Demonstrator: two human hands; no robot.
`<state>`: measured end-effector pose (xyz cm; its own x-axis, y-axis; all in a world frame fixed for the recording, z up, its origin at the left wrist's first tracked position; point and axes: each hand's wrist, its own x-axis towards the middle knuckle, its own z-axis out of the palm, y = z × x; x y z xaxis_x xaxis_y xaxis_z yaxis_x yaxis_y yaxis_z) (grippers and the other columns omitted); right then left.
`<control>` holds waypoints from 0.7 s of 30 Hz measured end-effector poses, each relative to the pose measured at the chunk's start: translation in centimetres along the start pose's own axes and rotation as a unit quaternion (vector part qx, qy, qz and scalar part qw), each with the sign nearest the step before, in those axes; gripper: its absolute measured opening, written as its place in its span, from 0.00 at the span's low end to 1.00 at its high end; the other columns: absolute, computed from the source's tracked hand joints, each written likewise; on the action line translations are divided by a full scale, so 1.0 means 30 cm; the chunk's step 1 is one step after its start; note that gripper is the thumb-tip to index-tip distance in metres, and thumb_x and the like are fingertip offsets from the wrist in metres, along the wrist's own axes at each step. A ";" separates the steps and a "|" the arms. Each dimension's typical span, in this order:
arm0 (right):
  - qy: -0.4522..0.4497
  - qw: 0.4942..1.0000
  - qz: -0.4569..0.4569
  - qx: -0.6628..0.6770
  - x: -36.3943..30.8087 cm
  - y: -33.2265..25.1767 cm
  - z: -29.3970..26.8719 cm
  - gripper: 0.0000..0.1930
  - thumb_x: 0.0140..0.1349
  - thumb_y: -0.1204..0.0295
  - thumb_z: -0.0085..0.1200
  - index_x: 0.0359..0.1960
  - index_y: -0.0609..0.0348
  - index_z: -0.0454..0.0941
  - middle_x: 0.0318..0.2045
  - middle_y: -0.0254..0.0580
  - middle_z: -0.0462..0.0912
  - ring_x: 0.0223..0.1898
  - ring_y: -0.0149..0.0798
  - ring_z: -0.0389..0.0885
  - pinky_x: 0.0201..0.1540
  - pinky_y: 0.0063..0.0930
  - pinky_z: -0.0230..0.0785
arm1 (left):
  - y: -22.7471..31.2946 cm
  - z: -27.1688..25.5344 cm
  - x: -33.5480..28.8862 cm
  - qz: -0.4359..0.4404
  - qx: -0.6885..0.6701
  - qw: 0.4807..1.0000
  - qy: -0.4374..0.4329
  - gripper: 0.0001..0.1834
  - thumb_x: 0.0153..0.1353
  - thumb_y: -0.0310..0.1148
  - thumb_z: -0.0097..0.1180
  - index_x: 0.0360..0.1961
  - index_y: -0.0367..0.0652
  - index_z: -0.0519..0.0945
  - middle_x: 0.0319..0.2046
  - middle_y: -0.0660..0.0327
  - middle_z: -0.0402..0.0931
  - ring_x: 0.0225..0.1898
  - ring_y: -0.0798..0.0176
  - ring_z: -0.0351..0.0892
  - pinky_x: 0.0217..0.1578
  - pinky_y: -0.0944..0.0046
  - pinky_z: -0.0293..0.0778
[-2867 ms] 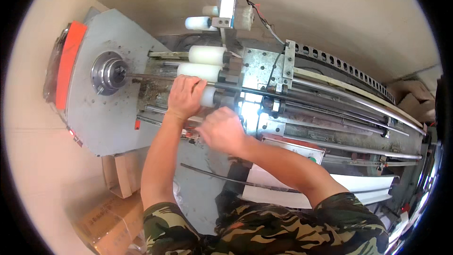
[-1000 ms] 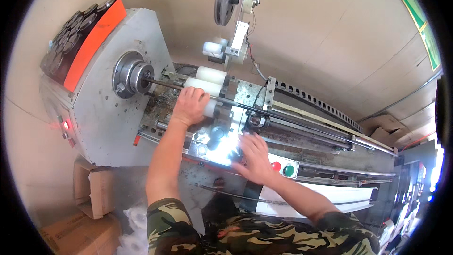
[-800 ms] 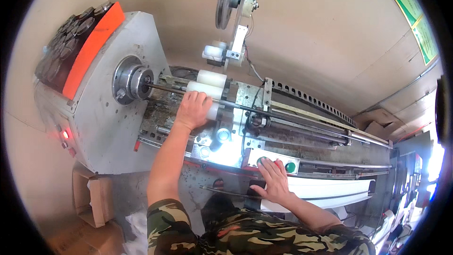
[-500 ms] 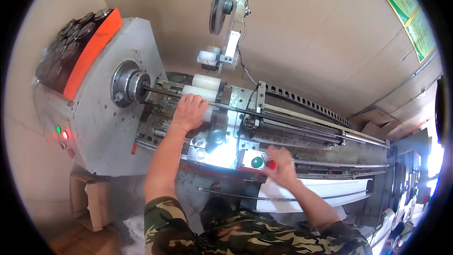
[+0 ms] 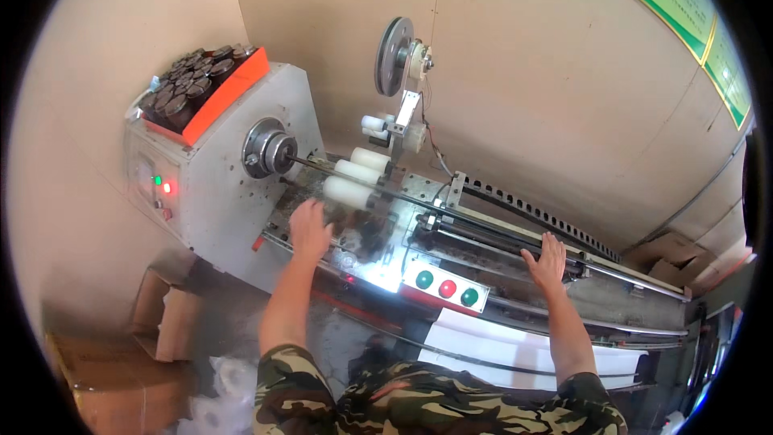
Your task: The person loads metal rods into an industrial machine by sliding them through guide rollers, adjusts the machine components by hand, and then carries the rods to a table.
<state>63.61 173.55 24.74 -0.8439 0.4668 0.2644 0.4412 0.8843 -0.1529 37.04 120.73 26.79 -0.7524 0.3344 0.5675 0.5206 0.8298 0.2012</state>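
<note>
My left hand (image 5: 309, 229) hovers in front of the white rollers, its fingers loosely bent and apart, and nothing shows in it. The nearest white roller (image 5: 348, 192) lies just beyond its fingertips, not touched. A long thin metal rod (image 5: 386, 191) runs from the chuck (image 5: 280, 153) across the rollers and away to the right. Over the right part of the machine bed, my right hand (image 5: 550, 260) is open, fingers stretched out and thumb apart, beside the rod and the rails. Whether it touches the rod is unclear.
A control box (image 5: 448, 287) with green and red buttons sits at the bed's front. White sheeting (image 5: 499, 346) hangs below it. Dark cylinders (image 5: 193, 84) stand in the orange-edged tray on the headstock (image 5: 225, 161). A cardboard box (image 5: 121, 387) is at lower left.
My left hand has come off the white rollers toward me. My right hand has left the control box buttons and moved right, over the rails. The view has shifted.
</note>
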 end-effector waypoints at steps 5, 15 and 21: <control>0.069 0.997 -0.007 -0.017 -0.081 0.132 -0.045 0.41 0.63 0.45 0.59 0.66 0.68 0.68 0.66 0.56 0.72 0.69 0.54 0.66 0.76 0.50 0.48 | -0.152 0.112 -0.667 -0.251 -0.012 0.960 -0.128 0.35 0.59 0.37 0.65 0.66 0.36 0.70 0.65 0.43 0.69 0.67 0.40 0.67 0.68 0.47 0.63; 0.125 0.987 -0.076 0.064 -0.055 0.037 0.011 0.35 0.60 0.51 0.65 0.60 0.68 0.73 0.59 0.57 0.77 0.63 0.58 0.72 0.70 0.50 0.58 | -0.095 -0.085 -2.088 -0.256 -0.153 0.653 -0.696 0.18 0.62 0.34 0.60 0.54 0.44 0.83 0.49 0.50 0.84 0.50 0.51 0.83 0.56 0.53 0.75; 0.065 0.994 -0.057 0.069 0.022 -0.157 0.026 0.36 0.60 0.50 0.65 0.59 0.69 0.74 0.60 0.60 0.76 0.64 0.59 0.71 0.70 0.51 0.58 | -0.086 -0.005 -1.525 -0.189 0.011 0.714 -0.674 0.15 0.60 0.37 0.62 0.47 0.46 0.81 0.42 0.52 0.79 0.43 0.50 0.78 0.47 0.51 0.71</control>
<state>60.74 169.67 24.89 -0.8356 0.3691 0.4069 0.2908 0.9256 -0.2423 70.18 103.23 0.42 -0.5505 0.1994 -0.8107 0.1822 0.9763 0.1164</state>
